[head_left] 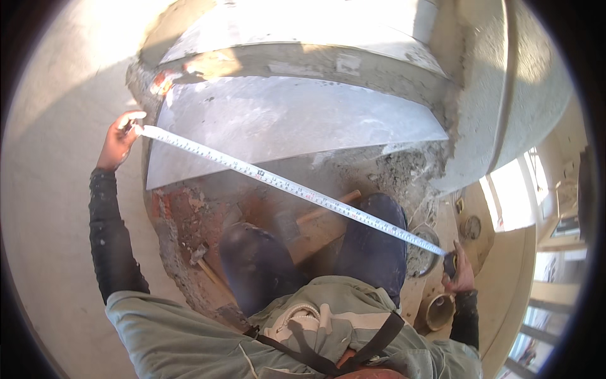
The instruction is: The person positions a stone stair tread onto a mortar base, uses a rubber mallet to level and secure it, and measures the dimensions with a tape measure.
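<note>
A white tape measure blade [303, 192] is drawn out tight on a slant, from upper left to lower right, passing above my knees. At the left wall, my left hand [118, 144] pinches the end of the blade between thumb and fingers. The dark tape case [449, 264] is in my right hand [463, 273], low on the right, with the fingers closed round it. Behind the blade lies a pale grey stone slab [290, 110], its left end close to my left hand. The blade crosses over the slab's near left part.
Beyond the slab rises a mortar-coated riser [315, 62] with another pale slab [303, 25] above. Broken brick and rubble [192, 218] lie near my knees, with a hammer [211, 268]. Right of me are a round bucket [439, 311] and a curved plastered wall [536, 95].
</note>
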Action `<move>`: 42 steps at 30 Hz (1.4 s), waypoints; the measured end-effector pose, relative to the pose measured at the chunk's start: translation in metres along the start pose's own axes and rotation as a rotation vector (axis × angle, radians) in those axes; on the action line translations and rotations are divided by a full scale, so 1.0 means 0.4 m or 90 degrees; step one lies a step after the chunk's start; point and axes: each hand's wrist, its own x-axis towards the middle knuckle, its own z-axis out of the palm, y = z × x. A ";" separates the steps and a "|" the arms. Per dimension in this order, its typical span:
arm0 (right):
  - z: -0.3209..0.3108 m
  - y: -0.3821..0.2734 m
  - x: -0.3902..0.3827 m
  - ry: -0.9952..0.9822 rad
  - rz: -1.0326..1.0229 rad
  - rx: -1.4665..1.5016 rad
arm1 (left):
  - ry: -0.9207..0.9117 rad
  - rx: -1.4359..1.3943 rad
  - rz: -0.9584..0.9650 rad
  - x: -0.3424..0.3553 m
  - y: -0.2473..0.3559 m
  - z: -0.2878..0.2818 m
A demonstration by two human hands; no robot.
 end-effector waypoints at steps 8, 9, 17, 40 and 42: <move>0.099 -0.072 0.088 0.024 -0.075 0.057 | 0.153 0.107 -0.073 -0.053 -0.280 0.066; 0.111 -0.078 0.126 0.033 -0.075 0.061 | 0.194 0.069 -0.065 -0.063 -0.324 0.096; 0.170 -0.476 0.499 0.088 -0.250 0.098 | 0.276 0.101 -0.264 -0.055 -0.438 0.347; 0.495 -0.976 1.257 0.142 -0.402 -0.074 | 0.661 0.180 -0.422 0.513 -0.717 0.373; 0.520 -0.959 1.286 0.158 -0.431 -0.082 | 0.646 0.200 -0.365 0.537 -0.747 0.362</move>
